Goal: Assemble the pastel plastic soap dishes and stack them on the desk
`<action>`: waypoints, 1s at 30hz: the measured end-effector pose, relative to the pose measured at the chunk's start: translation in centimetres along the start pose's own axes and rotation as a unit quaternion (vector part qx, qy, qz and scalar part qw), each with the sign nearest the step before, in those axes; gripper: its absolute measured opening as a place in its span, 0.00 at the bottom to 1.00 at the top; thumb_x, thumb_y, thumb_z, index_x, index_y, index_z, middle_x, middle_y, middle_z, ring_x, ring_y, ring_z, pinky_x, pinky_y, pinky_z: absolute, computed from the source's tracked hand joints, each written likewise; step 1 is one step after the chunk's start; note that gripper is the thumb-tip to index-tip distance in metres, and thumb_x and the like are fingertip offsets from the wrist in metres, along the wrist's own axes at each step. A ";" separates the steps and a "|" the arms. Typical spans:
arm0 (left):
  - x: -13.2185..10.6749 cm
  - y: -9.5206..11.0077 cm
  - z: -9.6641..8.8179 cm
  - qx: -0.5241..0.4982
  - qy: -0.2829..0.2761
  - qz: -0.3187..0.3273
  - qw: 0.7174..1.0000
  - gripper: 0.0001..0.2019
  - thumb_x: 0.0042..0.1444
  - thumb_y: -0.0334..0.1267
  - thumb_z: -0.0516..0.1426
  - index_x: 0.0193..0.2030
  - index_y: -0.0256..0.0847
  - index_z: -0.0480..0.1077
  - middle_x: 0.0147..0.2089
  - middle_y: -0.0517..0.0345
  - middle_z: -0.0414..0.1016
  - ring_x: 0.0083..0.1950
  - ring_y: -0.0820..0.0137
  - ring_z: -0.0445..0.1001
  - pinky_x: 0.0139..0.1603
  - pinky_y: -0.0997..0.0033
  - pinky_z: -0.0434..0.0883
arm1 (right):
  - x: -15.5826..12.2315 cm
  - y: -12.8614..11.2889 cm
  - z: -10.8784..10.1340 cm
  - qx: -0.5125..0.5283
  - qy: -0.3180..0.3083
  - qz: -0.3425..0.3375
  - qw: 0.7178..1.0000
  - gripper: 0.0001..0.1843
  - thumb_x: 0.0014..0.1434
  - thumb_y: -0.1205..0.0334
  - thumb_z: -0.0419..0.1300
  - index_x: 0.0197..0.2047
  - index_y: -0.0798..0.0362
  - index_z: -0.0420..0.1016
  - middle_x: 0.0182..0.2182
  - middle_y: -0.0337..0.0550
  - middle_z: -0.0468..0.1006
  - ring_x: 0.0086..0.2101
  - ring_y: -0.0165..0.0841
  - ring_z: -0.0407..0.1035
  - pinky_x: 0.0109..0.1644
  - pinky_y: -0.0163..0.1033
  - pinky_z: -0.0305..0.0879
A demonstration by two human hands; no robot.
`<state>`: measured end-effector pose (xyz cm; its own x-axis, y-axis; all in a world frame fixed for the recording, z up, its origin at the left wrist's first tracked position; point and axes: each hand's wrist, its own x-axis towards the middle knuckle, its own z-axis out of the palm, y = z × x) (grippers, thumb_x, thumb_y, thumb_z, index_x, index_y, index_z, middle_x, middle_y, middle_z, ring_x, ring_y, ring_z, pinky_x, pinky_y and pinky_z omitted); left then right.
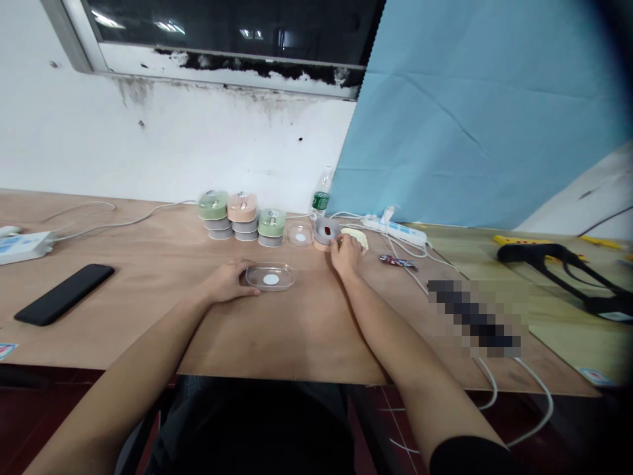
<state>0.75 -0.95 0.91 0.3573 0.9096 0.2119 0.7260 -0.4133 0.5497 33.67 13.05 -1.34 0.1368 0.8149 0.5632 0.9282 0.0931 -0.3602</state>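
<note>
Clear plastic tray (270, 279) sat on the brown tabletop (306, 336) in front of the person, a round white patch on its floor. Taking it as the clock's centre, with twelve toward the wall, the left hand (228, 282) lay at nine, thumb and fingers parted and curved around the tray's near-left end, seemingly holding it. At about two, the right hand (347, 254) was part-curled beside a grey-and-peach container (318, 236) and a cream piece (361, 236); I could not tell which it touched, or whether it gripped either.

As I judged it, the step in hand was steadying the tray while the right hand dealt with the parts farther off. Lifting the tray would call for a light squeeze across its long sides; picking up the container, for a fuller wrap of the fingers.

A second clear tray (300, 235) lay at one o'clock, with a bottle (321, 196) behind it. A short green-topped stack (271, 227) stood at twelve; taller green-topped (213, 214) and peach-topped (242, 216) stacks stood around eleven. A black phone (64, 294) lay at nine, a white power strip (395, 231) past two.

Beyond, the white wall (212, 132) was stained below a dark window (237, 26), and a blue sheet (469, 112) hung toward two.
</note>
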 end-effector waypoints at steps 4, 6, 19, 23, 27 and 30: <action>-0.1 0.4 -0.2 0.003 0.004 -0.001 1.000 0.33 0.46 0.60 0.61 0.56 0.44 0.67 0.55 0.50 0.71 0.52 0.55 0.71 0.52 0.56 0.68 | -0.1 -0.3 -0.4 0.004 0.022 -0.007 1.000 0.17 0.62 0.56 0.49 0.49 0.55 0.68 0.48 0.55 0.71 0.50 0.46 0.61 0.53 0.48 0.50; -0.2 0.7 -0.3 0.008 0.008 -0.008 1.000 0.31 0.47 0.60 0.60 0.53 0.43 0.69 0.54 0.51 0.72 0.48 0.58 0.73 0.49 0.59 0.69 | -0.3 -0.7 -0.9 0.023 0.039 -0.036 0.998 0.17 0.61 0.57 0.50 0.50 0.56 0.67 0.50 0.55 0.70 0.51 0.45 0.60 0.54 0.48 0.51; 0.0 0.7 -0.3 -0.161 0.139 -0.068 0.975 0.22 0.59 0.57 0.50 0.42 0.39 0.67 0.37 0.56 0.75 0.37 0.66 0.73 0.39 0.65 0.70 | -4.9 -5.7 -2.7 0.160 -0.150 -0.371 0.902 0.16 0.63 0.59 0.49 0.51 0.50 0.69 0.45 0.45 0.77 0.42 0.35 0.71 0.50 0.40 0.65; 0.2 0.5 -0.1 -0.250 0.121 -0.053 0.959 0.25 0.58 0.57 0.51 0.52 0.38 0.64 0.47 0.51 0.73 0.40 0.66 0.75 0.42 0.64 0.72 | -5.3 -5.7 -3.0 0.161 -0.142 -0.397 0.893 0.15 0.64 0.55 0.49 0.48 0.50 0.71 0.40 0.45 0.78 0.37 0.34 0.72 0.45 0.39 0.66; 0.3 -0.2 0.4 -0.244 0.135 -0.054 0.959 0.33 0.60 0.57 0.49 0.66 0.41 0.51 0.59 0.45 0.66 0.41 0.67 0.75 0.44 0.61 0.72 | -5.0 -4.9 -2.7 0.148 -0.116 -0.376 0.907 0.15 0.64 0.53 0.48 0.42 0.49 0.73 0.37 0.45 0.78 0.36 0.35 0.71 0.44 0.40 0.66; 0.1 -0.5 0.5 -0.138 0.109 -0.058 0.983 0.32 0.57 0.57 0.52 0.64 0.41 0.56 0.55 0.48 0.70 0.40 0.66 0.74 0.47 0.59 0.71 | -4.3 -4.2 -2.0 0.141 -0.067 -0.288 0.945 0.18 0.65 0.50 0.47 0.39 0.50 0.74 0.35 0.45 0.78 0.35 0.35 0.71 0.44 0.39 0.65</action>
<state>0.71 -0.66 0.21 0.1258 0.9497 0.2866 0.5561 -0.3068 0.7724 29.87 8.01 -0.82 -0.4254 0.6457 0.6341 0.7031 0.6769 -0.2176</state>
